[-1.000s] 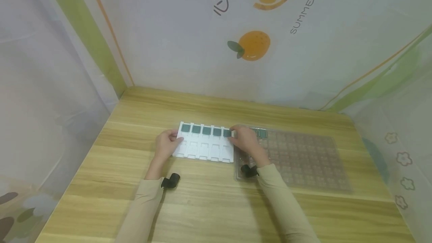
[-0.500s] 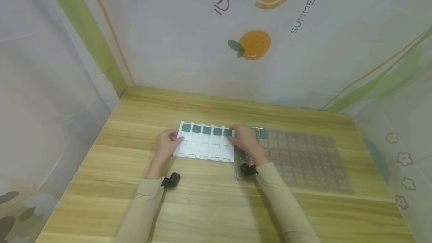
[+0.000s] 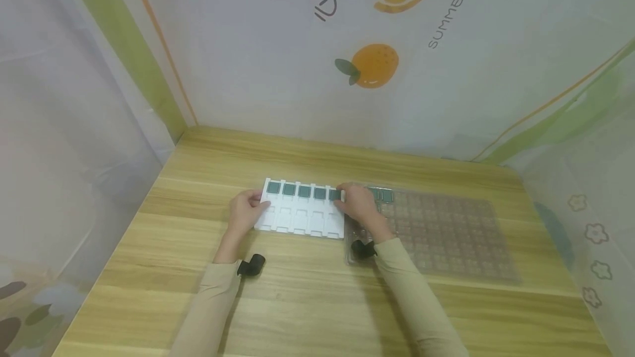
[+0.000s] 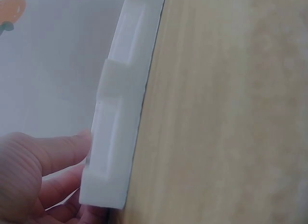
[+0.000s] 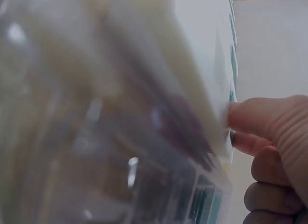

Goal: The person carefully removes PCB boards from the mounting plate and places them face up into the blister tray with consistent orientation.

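A white plastic tray (image 3: 301, 215) with shallow pockets lies before me in the head view. Several dark green square chips (image 3: 304, 191) fill its far row, while the near row of pockets is bare. My left hand (image 3: 243, 212) holds the tray's left end; the left wrist view shows the thumb on top of the tray's edge (image 4: 113, 137) and the fingers below. At the far right corner, my right hand (image 3: 361, 204) pinches the last green chip (image 3: 334, 195) at its pocket, thumb and index finger close together. In the right wrist view its other fingers (image 5: 267, 195) are curled.
A large clear plastic tray (image 3: 446, 236) with many pockets spreads to the right, partly under my right forearm. A few green chips (image 3: 387, 196) sit in its far-left pockets. The wooden table (image 3: 297, 302) meets a printed cloth backdrop (image 3: 278, 81) behind.
My right hand and wrist have shifted very slightly left, uncovering a little more of the chips in the clear tray. The left hand and white tray stay nearly still.
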A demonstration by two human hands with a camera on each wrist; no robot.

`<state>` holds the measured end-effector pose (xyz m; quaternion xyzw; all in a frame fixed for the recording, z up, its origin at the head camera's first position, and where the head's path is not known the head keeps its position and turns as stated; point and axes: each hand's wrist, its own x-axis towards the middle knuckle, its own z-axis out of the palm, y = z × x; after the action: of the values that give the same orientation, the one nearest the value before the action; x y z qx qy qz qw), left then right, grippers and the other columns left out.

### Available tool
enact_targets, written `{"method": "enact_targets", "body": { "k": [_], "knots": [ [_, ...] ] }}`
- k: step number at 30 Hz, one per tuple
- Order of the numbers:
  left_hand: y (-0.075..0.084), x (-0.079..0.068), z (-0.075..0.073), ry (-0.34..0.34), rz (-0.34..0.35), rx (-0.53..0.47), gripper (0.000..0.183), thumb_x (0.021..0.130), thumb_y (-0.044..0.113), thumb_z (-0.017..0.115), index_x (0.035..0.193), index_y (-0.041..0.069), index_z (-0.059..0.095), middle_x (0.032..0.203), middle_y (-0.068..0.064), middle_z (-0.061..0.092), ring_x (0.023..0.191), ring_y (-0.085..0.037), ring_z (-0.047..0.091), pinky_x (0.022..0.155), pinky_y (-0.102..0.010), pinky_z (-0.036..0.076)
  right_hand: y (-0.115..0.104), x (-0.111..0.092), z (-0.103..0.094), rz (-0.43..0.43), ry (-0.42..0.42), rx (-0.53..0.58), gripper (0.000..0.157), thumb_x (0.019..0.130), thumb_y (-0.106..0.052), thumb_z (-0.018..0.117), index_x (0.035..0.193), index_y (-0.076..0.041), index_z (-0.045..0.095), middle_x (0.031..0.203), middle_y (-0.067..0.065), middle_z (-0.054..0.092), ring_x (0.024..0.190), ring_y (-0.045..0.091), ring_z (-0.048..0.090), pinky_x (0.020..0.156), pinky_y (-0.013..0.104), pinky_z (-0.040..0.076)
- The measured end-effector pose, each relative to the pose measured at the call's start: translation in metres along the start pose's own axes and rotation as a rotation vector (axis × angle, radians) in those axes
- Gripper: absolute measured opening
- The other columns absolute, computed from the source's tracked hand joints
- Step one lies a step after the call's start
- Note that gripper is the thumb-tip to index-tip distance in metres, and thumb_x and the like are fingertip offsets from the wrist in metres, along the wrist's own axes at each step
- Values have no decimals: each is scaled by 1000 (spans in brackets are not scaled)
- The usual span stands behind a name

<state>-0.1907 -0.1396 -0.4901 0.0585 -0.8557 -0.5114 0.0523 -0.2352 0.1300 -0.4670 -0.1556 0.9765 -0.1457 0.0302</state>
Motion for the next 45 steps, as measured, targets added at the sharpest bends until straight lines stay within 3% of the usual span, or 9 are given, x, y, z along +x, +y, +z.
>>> {"method": "enact_targets", "body": {
  "k": [14,19,32,45],
  "knots": [
    [0,0,0,-1,3,9,34,81,1,69,111,-13,60,100,-28,63,87,-36,61,76,-43,52,1,1,3,7,12,14,36,82,-20,70,114,-4,64,88,8,67,54,12,49,47,23,41],
    [-1,0,0,4,10,17,33,81,1,69,111,-13,60,100,-28,63,86,-37,61,76,-43,52,1,1,3,0,17,17,35,82,-19,69,113,-3,65,79,6,65,53,13,49,46,23,39],
    [-2,-1,-1,0,31,5,34,81,0,69,111,-14,59,99,-29,63,86,-37,61,76,-44,53,2,4,3,12,-7,7,36,81,-21,70,113,-4,64,93,9,68,64,16,55,58,29,48],
    [-1,0,1,11,-10,11,34,82,2,68,111,-12,60,100,-28,63,87,-36,61,76,-43,52,6,3,2,-17,9,31,35,82,-19,68,113,-4,63,63,-1,56,50,11,47,43,22,37]
  ]
}}
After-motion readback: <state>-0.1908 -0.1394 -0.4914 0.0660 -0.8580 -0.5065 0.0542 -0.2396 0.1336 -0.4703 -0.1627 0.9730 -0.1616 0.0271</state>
